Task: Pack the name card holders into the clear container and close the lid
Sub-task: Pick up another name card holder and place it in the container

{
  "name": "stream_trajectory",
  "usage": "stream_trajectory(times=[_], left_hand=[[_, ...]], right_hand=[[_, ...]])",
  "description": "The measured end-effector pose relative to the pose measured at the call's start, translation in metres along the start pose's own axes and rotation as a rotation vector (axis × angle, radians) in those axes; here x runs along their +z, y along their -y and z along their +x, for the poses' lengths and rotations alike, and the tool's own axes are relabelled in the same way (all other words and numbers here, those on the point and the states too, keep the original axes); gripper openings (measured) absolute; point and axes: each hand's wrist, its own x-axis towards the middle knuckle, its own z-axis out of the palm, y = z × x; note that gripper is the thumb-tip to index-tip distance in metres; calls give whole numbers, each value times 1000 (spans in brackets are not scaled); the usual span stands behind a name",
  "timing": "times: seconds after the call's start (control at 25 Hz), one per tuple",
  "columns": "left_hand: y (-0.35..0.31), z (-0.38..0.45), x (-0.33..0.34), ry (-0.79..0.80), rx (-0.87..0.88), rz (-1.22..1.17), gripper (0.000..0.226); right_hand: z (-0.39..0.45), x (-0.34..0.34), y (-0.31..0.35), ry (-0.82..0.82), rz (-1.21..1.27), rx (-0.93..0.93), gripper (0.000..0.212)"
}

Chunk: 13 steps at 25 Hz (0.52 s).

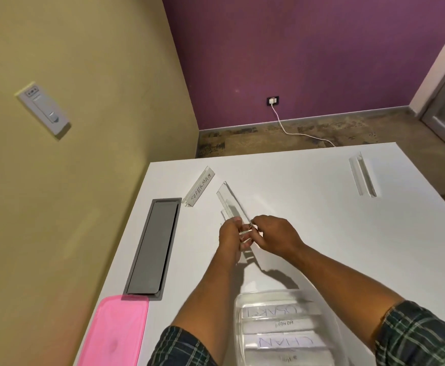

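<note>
Both arms outstretched, left hand (231, 237) and right hand (275, 235) close together, fingers (245, 243) curled, pinching.

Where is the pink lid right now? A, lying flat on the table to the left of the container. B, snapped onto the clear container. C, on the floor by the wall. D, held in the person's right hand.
A: the pink lid lies flat on the white table, left of the open clear container, while both hands hold a clear card holder.
</note>
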Motion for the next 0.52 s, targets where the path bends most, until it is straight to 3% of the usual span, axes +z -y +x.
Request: stream_trajectory(times=[0.32,0.4,0.52], left_hand=[[4,-50,-19,-28,-58,126,14],[8,-57,-23,-29,-50,210,20],[16,-64,-28,-4,-61,341,14]], right_hand=[[-41,-36,20,-75,-160,-508,18],[-49,-41,21,-88,-93,-557,21],[-59,-54,6,-75,-42,-482,33]])
